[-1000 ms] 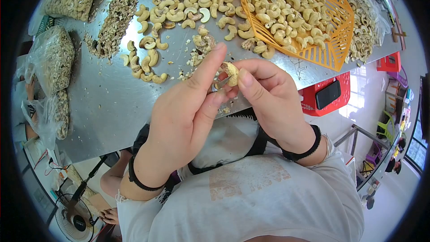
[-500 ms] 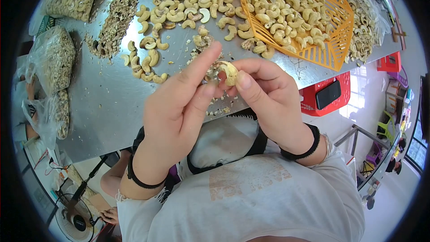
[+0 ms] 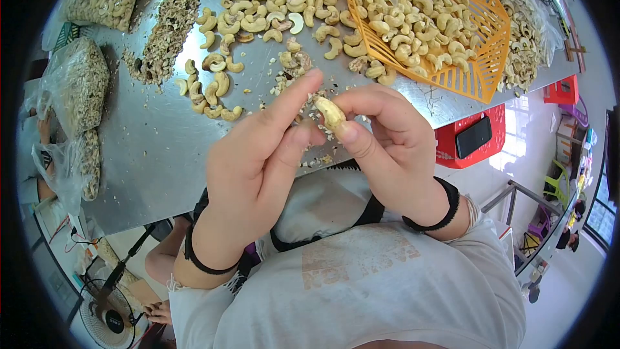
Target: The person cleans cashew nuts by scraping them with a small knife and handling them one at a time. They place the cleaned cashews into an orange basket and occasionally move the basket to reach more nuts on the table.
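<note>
Between thumb and fingers, my right hand (image 3: 391,136) pinches a pale cashew nut (image 3: 330,114) above the table's near edge. Close on its left is my left hand (image 3: 255,155), index finger stretched along the far side and thumb bent in. The left fingers look closed, but whatever they may hold is hidden behind them. Just beyond the hands, skin crumbs and a few browner cashews (image 3: 294,61) lie on the metal table (image 3: 152,168). A larger pile of cashews (image 3: 278,3) spreads farther back, with a small group of cashews (image 3: 210,94) to the left.
An orange basket (image 3: 481,81) full of cashews stands at the back right, beside a bag of nuts (image 3: 523,39). Skin scraps (image 3: 168,32) and filled plastic bags (image 3: 84,84) lie on the left. A phone (image 3: 474,137) rests on a red stool (image 3: 445,145) at right.
The cashew in my right hand has turned from a curved side view to a slanted, lengthwise one. My right fingers have shifted slightly away from the left hand.
</note>
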`<action>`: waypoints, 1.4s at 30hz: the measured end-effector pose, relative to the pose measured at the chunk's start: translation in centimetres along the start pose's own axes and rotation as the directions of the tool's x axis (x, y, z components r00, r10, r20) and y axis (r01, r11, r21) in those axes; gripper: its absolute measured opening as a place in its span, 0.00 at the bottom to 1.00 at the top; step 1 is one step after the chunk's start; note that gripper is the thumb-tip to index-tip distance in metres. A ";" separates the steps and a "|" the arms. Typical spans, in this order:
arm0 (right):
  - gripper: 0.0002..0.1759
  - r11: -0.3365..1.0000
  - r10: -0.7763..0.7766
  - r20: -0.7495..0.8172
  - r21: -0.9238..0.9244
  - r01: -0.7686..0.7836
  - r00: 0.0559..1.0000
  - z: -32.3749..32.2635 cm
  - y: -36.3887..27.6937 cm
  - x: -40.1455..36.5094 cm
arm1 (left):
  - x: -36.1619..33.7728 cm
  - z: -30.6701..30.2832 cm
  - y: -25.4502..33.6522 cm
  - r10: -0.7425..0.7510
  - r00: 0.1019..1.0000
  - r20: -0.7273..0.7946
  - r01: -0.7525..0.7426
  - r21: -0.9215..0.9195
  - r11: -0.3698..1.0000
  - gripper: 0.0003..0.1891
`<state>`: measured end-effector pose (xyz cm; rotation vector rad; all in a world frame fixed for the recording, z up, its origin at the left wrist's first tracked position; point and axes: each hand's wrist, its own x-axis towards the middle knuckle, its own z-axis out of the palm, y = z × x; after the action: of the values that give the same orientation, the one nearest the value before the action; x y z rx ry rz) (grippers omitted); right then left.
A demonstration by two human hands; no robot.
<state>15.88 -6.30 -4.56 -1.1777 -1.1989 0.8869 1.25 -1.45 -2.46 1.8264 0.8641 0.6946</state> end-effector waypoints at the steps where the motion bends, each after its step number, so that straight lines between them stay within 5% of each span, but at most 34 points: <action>1: 0.06 1.000 -0.002 -0.010 -0.009 0.002 1.000 0.0 0.0 0.0 | 0.0 0.0 0.1 0.012 1.000 -0.002 -0.012 -0.004 1.000 0.19; 15: 0.07 0.979 -0.118 -0.058 -0.175 0.107 0.991 0.3 0.1 -0.2 | 0.0 0.4 0.3 0.188 0.982 -0.007 -0.174 0.343 0.923 0.22; 18: 0.07 0.986 -0.104 -0.030 -0.137 0.099 0.994 0.2 0.0 -0.2 | 0.0 0.4 -0.1 0.233 0.971 -0.051 -0.209 0.296 0.932 0.21; 20: 0.06 0.994 -0.070 -0.024 -0.083 0.068 0.997 0.2 -0.1 -0.1 | -0.5 0.3 0.4 -0.104 0.994 -0.026 0.102 -0.061 0.993 0.19; 23: 0.06 0.992 -0.093 -0.048 -0.085 0.089 0.994 0.2 0.2 -0.2 | -0.4 0.6 0.9 -0.171 0.985 -0.036 0.160 -0.205 0.966 0.18; 26: 0.06 0.994 -0.080 -0.032 -0.079 0.077 0.996 0.2 0.0 -0.1 | -0.3 0.5 0.2 -0.014 0.999 -0.030 0.011 -0.099 0.995 0.18; 33: 0.07 0.986 -0.131 -0.026 -0.106 0.128 0.991 0.2 0.2 -0.2 | -0.4 -0.1 0.3 -0.013 1.000 0.011 0.012 0.023 1.000 0.17; 35: 0.07 0.995 -0.092 -0.039 -0.046 0.090 0.995 0.1 0.4 -0.3 | -0.4 -0.5 0.6 -0.245 0.960 0.133 0.277 -0.359 0.891 0.17; 42: 0.07 0.998 0.047 -0.056 0.038 -0.045 0.997 0.3 0.3 -0.6 | -0.4 0.7 0.8 -0.172 0.984 0.046 0.175 -0.413 0.894 0.18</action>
<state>15.50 -6.71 -4.96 -1.1974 -1.1086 0.9003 1.81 -2.36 -2.01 1.3523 0.7915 0.6950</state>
